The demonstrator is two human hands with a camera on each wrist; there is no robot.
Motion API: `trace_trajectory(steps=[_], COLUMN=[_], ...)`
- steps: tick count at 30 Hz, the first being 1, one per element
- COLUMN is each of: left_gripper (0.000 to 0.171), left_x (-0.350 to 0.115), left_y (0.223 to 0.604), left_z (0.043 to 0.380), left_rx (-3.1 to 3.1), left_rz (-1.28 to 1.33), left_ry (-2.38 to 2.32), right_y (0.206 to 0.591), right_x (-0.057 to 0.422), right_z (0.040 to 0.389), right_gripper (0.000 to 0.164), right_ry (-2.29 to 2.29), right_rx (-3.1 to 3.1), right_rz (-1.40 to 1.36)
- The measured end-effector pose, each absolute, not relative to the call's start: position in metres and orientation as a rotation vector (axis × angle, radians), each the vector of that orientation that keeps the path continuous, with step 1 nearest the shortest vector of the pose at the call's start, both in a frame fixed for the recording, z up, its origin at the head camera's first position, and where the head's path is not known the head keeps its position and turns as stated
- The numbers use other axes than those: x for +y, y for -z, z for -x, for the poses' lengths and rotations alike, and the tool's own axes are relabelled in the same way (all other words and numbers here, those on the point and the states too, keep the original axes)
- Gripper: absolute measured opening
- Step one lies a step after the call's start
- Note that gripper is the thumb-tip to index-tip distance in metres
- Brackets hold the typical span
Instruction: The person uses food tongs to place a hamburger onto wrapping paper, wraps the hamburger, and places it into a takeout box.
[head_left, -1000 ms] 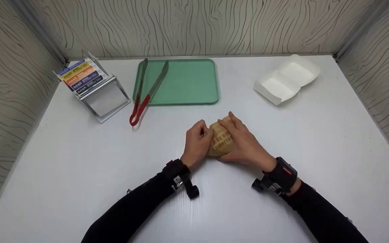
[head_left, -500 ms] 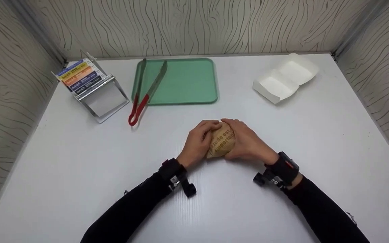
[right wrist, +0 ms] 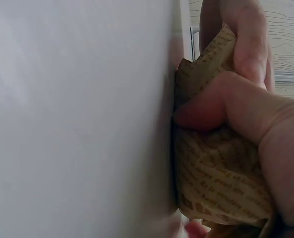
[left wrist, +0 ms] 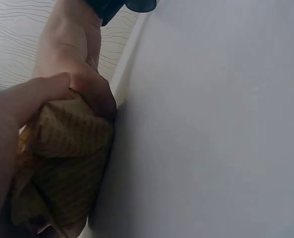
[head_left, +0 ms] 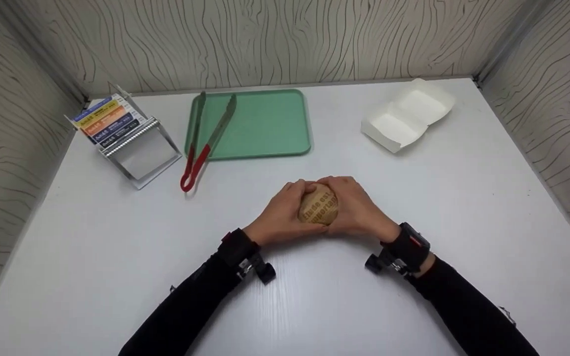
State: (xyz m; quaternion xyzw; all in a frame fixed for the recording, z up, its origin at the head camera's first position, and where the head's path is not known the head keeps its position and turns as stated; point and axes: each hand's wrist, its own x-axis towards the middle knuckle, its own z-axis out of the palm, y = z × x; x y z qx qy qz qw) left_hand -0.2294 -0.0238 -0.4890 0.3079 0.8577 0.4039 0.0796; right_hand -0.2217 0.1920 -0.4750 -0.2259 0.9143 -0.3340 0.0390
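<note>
A round, paper-wrapped burger (head_left: 318, 205) sits on the white table between both hands, its brown paper printed with darker lettering. My left hand (head_left: 281, 213) curves around its left side, thumb along the near edge. From the right, my right hand (head_left: 356, 210) cups it, and the fingers of both hands meet near its far side. In the left wrist view, folded paper (left wrist: 70, 158) shows between the hands, with a small orange patch at its left. The right wrist view shows the right thumb (right wrist: 206, 106) pressing on the creased wrapper (right wrist: 221, 173) low against the table.
A green tray (head_left: 270, 123) lies at the back, with red-handled tongs (head_left: 208, 146) resting across its left part. Further left stands a metal holder (head_left: 141, 151) with several coloured label strips (head_left: 109, 121). An opened white carton (head_left: 396, 126) sits at the back right.
My left hand has gone from a fist at the wrapper's left edge to a wider grip around that side. The right fingers have drawn in, and the burger looks rounder.
</note>
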Motion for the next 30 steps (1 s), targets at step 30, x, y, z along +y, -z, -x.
trace_trajectory(steps=[30], left_gripper=[0.083], left_x=[-0.0284], left_y=[0.4897], left_z=[0.234], left_rx=[2.623], left_rz=[-1.023], left_ry=[-1.172], right_y=[0.4759], right_x=[0.1933], right_z=[0.2294], right_gripper=[0.101], right_ry=[1.012], right_rx=[2.705], right_rz=[0.792])
